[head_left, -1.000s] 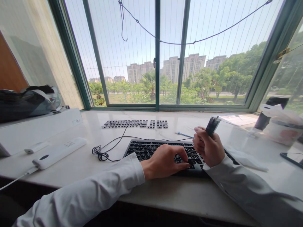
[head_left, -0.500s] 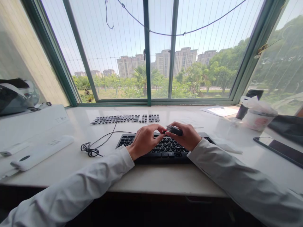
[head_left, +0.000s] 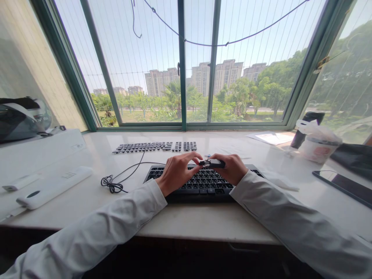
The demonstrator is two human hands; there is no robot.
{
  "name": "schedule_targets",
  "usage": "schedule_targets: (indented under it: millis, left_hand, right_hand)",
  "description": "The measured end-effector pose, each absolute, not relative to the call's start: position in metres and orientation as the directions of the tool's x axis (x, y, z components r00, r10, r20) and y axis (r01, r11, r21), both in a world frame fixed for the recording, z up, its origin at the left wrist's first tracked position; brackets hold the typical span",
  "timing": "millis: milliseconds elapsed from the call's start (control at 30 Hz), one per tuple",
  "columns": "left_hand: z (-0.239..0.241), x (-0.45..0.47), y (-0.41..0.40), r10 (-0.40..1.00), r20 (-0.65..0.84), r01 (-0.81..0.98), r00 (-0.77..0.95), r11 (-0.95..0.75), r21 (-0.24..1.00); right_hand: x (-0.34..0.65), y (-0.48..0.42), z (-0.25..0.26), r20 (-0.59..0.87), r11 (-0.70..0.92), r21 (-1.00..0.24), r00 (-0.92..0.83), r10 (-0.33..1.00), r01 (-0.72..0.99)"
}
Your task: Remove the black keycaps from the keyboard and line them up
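Over the black keyboard [head_left: 200, 191], my two hands meet fingertip to fingertip. My right hand [head_left: 232, 166] grips a keycap puller [head_left: 217, 164] with a dark handle, its metal end turned to the left. At that end sits a small black keycap [head_left: 201, 163], pinched between the thumb and forefinger of my left hand [head_left: 178, 171]. Many of the keyboard's switches show bare, while a few caps remain along its front row. Behind it, loose black keycaps [head_left: 145, 147] lie in rows on the white table [head_left: 209, 224]. My hands hide part of the keyboard.
A coiled black cable [head_left: 112, 186] lies left of the keyboard. White devices [head_left: 55, 188] and a helmet [head_left: 26, 116] on a white box [head_left: 58, 145] are further left. At right are a phone [head_left: 343, 188], a bagged tub [head_left: 318, 149], papers [head_left: 270, 138] and clear plastic [head_left: 281, 181].
The puller has turned from slanting to nearly level, its metal end now meeting the keycap at my left fingertips. The whole view has shifted slightly.
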State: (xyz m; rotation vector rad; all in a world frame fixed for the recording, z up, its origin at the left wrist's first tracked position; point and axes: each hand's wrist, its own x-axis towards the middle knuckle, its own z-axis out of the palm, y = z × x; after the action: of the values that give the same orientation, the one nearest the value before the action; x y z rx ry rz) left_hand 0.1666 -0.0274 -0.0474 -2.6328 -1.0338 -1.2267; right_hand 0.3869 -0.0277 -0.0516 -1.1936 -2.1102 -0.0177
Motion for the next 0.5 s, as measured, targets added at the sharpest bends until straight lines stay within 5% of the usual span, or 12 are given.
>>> schedule_targets:
  millis: [500]
  left_hand:
    - [-0.0450, 0.1602, -0.0262, 0.513, 0.648, 0.699, 0.563, -0.713, -0.044]
  right_hand:
    - [0.3814, -0.0217, -0.0486, 0.442, 0.518, -0.467, -0.318, 0.838, 0.716]
